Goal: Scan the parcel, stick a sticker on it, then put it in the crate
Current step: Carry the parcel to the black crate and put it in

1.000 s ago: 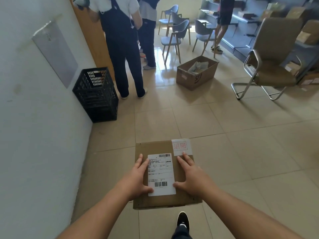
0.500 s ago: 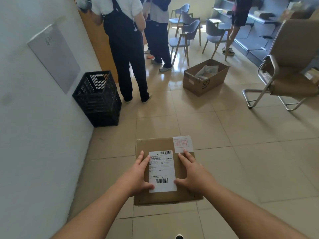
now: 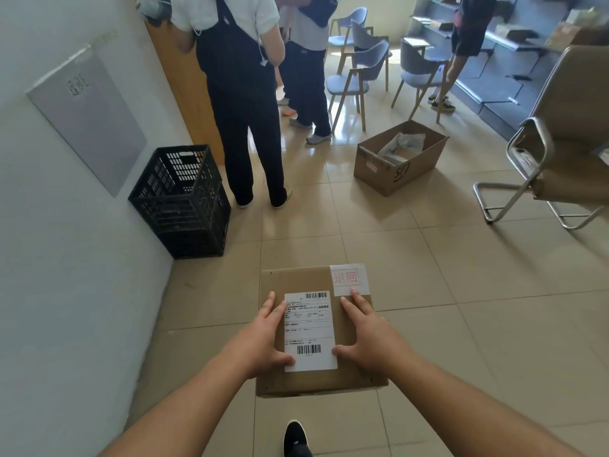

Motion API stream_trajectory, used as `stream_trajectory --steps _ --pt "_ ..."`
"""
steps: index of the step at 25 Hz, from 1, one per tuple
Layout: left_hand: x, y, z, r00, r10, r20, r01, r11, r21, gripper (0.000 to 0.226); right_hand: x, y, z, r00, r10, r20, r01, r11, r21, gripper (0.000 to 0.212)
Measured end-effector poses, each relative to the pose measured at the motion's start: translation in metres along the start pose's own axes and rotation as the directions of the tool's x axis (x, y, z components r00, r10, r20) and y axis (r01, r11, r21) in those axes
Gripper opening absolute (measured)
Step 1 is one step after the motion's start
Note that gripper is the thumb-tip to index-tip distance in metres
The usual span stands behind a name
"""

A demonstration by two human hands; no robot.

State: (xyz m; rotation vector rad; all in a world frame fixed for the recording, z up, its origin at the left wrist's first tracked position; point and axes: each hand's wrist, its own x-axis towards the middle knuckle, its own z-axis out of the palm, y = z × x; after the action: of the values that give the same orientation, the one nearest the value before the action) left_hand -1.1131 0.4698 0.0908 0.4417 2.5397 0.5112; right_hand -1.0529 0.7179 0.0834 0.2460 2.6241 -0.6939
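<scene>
I carry a flat brown cardboard parcel (image 3: pixel 304 280) level in front of me, above the tiled floor. A white shipping label (image 3: pixel 309 324) with barcodes lies on its top, and a white sticker (image 3: pixel 348 279) with red characters sits at its far right corner. My left hand (image 3: pixel 263 338) grips the parcel's left side, thumb on the label's lower edge. My right hand (image 3: pixel 370 338) grips the right side, fingers spread on top. The black plastic crate (image 3: pixel 181 206) stands against the left wall, ahead and to the left of the parcel.
A person in dark overalls (image 3: pixel 244 103) stands just right of the crate, others behind. An open cardboard box (image 3: pixel 400 159) sits on the floor ahead right. A tan cantilever chair (image 3: pixel 557 150) is far right, grey chairs (image 3: pixel 362 70) further back. The white wall runs along my left.
I have walked forward with the parcel held in both hands. The crate, the people and the open box have come closer and larger in view. My grip is the same.
</scene>
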Motion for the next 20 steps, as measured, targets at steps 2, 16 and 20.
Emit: stream_trajectory --steps 2,16,20 --pt "0.022 -0.005 -0.018 1.0 0.009 0.008 -0.009 1.0 0.009 0.123 0.025 -0.009 -0.008 1.0 0.015 -0.002 -0.015 1.0 0.002 0.11" --pt "0.175 -0.03 -0.111 0.999 0.019 0.026 -0.019 1.0 0.002 0.122 0.182 -0.045 -0.077 0.999 0.032 -0.002 -0.032 0.999 -0.008 0.108" --pt "0.226 -0.019 -0.131 1.0 -0.009 0.011 0.008 1.0 0.018 0.122 0.235 -0.037 -0.106 1.0 0.015 0.01 -0.015 1.0 0.001 0.108"
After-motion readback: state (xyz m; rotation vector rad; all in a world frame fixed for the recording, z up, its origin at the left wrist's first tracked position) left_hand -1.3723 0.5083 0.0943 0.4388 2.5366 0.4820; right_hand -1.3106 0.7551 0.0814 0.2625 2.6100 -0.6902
